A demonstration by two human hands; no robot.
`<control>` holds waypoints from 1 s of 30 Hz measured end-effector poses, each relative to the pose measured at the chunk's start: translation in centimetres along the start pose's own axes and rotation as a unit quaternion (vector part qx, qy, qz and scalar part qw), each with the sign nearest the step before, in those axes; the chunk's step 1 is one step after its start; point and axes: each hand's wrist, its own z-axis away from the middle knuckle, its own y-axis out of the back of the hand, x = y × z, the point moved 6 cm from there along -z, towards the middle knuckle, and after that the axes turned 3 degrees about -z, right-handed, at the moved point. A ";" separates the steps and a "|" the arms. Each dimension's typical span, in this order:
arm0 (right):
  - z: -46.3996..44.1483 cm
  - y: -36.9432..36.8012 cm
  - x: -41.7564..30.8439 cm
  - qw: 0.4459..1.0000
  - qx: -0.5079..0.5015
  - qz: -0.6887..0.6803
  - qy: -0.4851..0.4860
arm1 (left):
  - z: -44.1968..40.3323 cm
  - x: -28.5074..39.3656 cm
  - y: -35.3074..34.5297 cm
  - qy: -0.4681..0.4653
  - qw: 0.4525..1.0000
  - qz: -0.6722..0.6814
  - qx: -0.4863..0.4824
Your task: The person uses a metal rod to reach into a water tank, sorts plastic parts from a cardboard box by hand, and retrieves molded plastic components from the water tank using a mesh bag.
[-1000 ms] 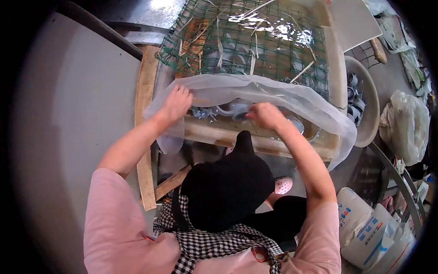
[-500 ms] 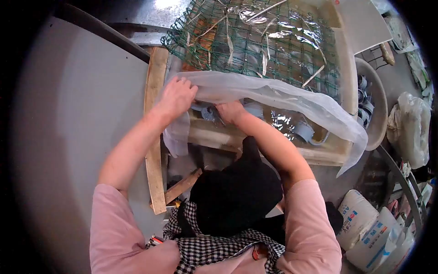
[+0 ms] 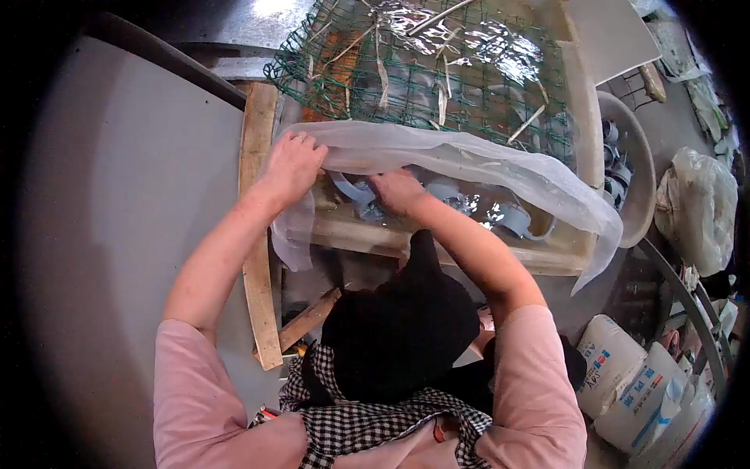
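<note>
My left hand (image 3: 294,166) is closed on the left end of a sheer white cloth (image 3: 461,156), which lies bunched across the front of a water-filled tub (image 3: 500,254). In the water just right of it is my right hand (image 3: 397,192), its fingertips hidden near the cloth edge beside pale grey cup-like pieces (image 3: 367,205). Whether it grips one of them is unclear. Another grey piece with a curved handle (image 3: 514,220) sits in the water farther right. Green wire mesh (image 3: 476,102) with pale strips tied to it covers the water behind the cloth.
A round basin (image 3: 637,164) holding grey pieces stands right of the tub. Wooden boards (image 3: 258,234) rise at the tub's left side. White printed sacks (image 3: 613,356) lie at the lower right, below a clear plastic bag (image 3: 699,211). A metal surface (image 3: 226,19) is at the upper left.
My right hand has moved left through the water, closer to my left hand. My left hand keeps its hold on the cloth. The camera view has shifted slightly.
</note>
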 end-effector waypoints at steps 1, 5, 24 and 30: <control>1.0 0.4 0.1 0.999 -0.049 0.004 -0.020 | 0.0 0.1 0.0 0.001 1.000 -0.005 -0.004; 4.5 3.2 1.4 1.000 0.006 0.025 -0.008 | 0.0 0.0 -0.5 0.007 1.000 -0.016 -0.006; 21.8 19.0 7.7 0.964 0.231 0.128 -0.038 | -1.0 0.9 -1.4 0.033 0.999 -0.018 -0.028; 25.5 22.7 11.4 0.933 0.327 0.127 -0.084 | -1.2 1.2 -1.4 0.032 0.999 -0.020 -0.026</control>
